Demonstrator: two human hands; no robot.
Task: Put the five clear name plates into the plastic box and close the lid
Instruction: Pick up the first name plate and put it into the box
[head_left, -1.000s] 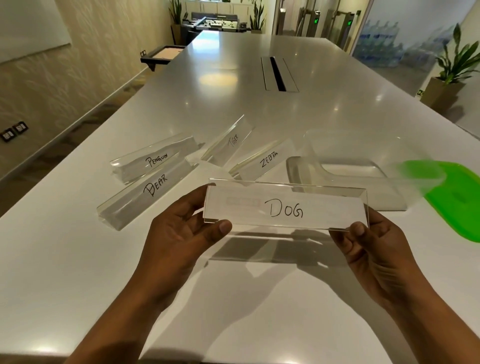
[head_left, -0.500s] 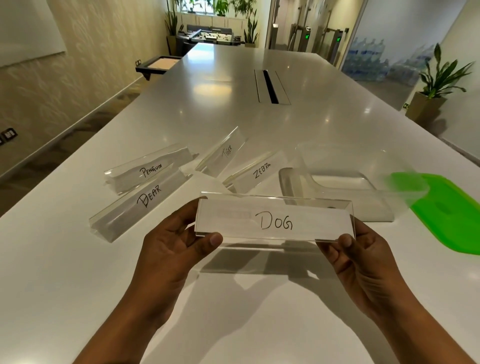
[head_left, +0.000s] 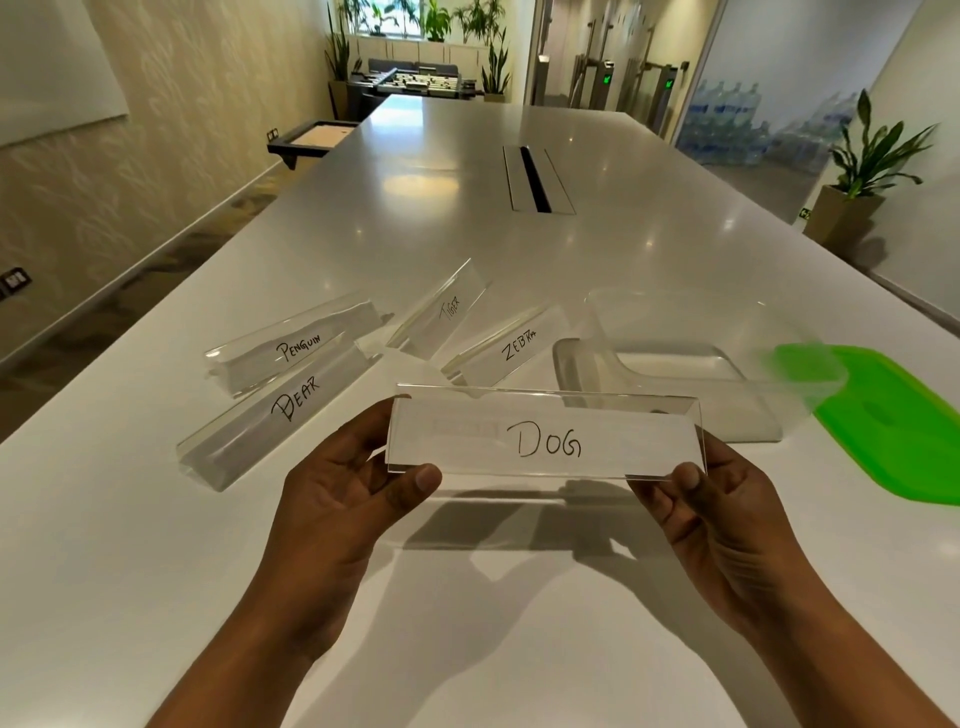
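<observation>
Presently, the DOG name plate (head_left: 545, 441) is held off the white table (head_left: 467, 218), level, with its lettered face toward the camera and its shadow on the surface below. The left hand (head_left: 343, 499) pinches the plate's left end, thumb on the front lower corner and fingers curled behind it. The right hand (head_left: 727, 514) pinches the right end in the same way.

Four other plates lie on the table beyond the hands:
- The PENGUIN name plate (head_left: 296, 348) and BEAR name plate (head_left: 275, 415) lie side by side at the left, touching or nearly so.
- The TIGER name plate (head_left: 447, 312) sits behind centre, angled.
- The ZEBRA name plate (head_left: 511, 345) lies just to its right, its near end close behind the held plate.

The clear plastic box (head_left: 576, 364) stands open on the table to the right of the ZEBRA plate, with no plate inside it. The green lid (head_left: 893, 415) lies flat just right of the box, and its near edge shows through the box wall. Whether the two touch cannot be told.

A cable slot (head_left: 535, 179) is set into the tabletop farther back. A potted plant (head_left: 872, 156) stands on the floor at the right.
</observation>
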